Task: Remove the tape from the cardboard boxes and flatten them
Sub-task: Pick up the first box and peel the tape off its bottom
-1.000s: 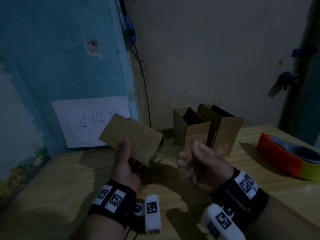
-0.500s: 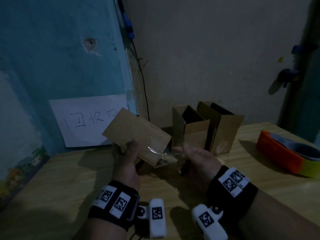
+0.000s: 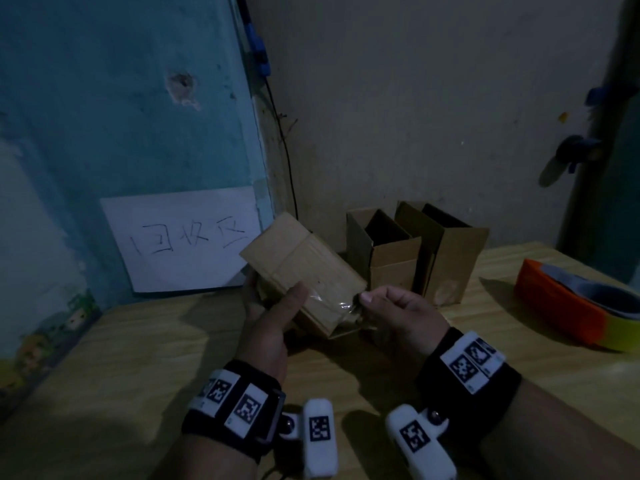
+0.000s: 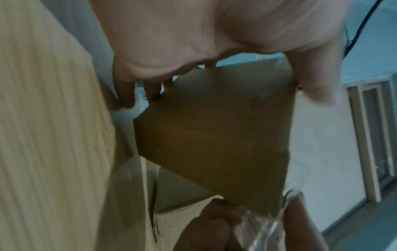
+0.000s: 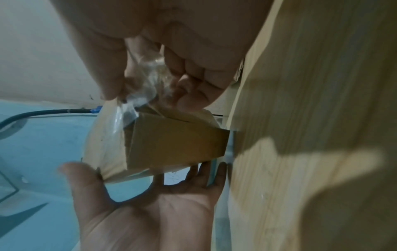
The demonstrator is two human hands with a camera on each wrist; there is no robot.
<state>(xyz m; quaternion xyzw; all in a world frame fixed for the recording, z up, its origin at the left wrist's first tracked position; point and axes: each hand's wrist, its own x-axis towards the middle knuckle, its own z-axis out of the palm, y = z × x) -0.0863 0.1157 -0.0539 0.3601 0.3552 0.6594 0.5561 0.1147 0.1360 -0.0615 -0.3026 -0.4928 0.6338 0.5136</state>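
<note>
A small brown cardboard box (image 3: 304,268) (image 4: 217,135) (image 5: 178,144) is held tilted above the wooden table. My left hand (image 3: 273,320) (image 5: 150,195) grips it, thumb on the top face and fingers underneath. A strip of clear tape (image 3: 332,301) (image 5: 148,81) (image 4: 270,229) runs off the box's near right corner. My right hand (image 3: 391,310) (image 5: 154,68) pinches that tape between thumb and forefinger right at the corner. Two more open cardboard boxes (image 3: 384,251) (image 3: 446,251) stand upright at the back of the table.
A white paper sign (image 3: 180,240) leans on the teal wall at the back left. An orange and yellow container (image 3: 571,317) lies at the table's right edge. A black cable (image 3: 277,133) runs down the wall corner. Bare wooden table top (image 3: 138,358) spreads to the left.
The left hand turned the box and re-gripped it with the thumb on top. The right hand came back from pulling the tape away and now pinches it at the box corner.
</note>
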